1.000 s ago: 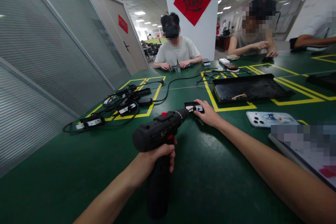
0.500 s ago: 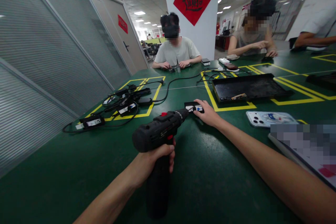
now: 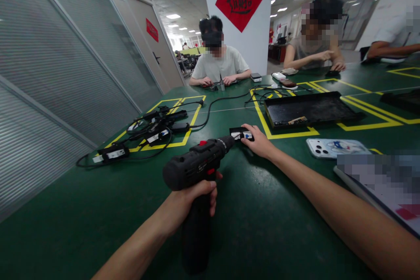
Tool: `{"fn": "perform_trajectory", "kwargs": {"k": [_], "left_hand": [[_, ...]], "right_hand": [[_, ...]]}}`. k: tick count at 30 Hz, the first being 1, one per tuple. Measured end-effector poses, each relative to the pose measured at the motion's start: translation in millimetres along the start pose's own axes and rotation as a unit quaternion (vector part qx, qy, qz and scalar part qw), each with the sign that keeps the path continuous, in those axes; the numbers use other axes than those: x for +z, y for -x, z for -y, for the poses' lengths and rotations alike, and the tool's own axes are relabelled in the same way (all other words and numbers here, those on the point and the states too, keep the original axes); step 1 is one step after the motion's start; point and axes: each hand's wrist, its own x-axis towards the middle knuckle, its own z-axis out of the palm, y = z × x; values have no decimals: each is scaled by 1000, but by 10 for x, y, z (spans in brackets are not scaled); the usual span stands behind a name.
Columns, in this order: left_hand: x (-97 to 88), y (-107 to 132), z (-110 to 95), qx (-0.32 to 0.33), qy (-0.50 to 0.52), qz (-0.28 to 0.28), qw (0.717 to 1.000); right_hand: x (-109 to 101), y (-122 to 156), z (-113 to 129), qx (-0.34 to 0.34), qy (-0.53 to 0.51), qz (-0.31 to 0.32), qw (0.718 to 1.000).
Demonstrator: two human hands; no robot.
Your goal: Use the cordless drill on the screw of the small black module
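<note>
My left hand is wrapped round the grip of a black cordless drill with red buttons. The drill points away from me and to the right, its nose right at a small black case with a white inside and a bit of blue. Whether the bit touches the case, I cannot tell. With thumb and fingers, my right hand grips the right end of that case on the green table. The fingers cover part of the case.
Black adapters with cables lie in a heap at the left. A black tray sits inside yellow tape lines at the right. Nearer are a phone and a partly blurred flat object. Several people sit across the green table.
Almost nothing differs. The view has shifted very slightly; the drill and both hands keep their places at the small case.
</note>
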Motion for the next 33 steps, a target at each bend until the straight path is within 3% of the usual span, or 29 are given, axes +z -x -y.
{"fn": "perform_trajectory", "kwargs": {"k": [33], "left_hand": [[-14, -4, -16, -7, 10, 11, 1000]], "right_hand": [[-4, 8, 10, -3, -4, -2, 1000]]}}
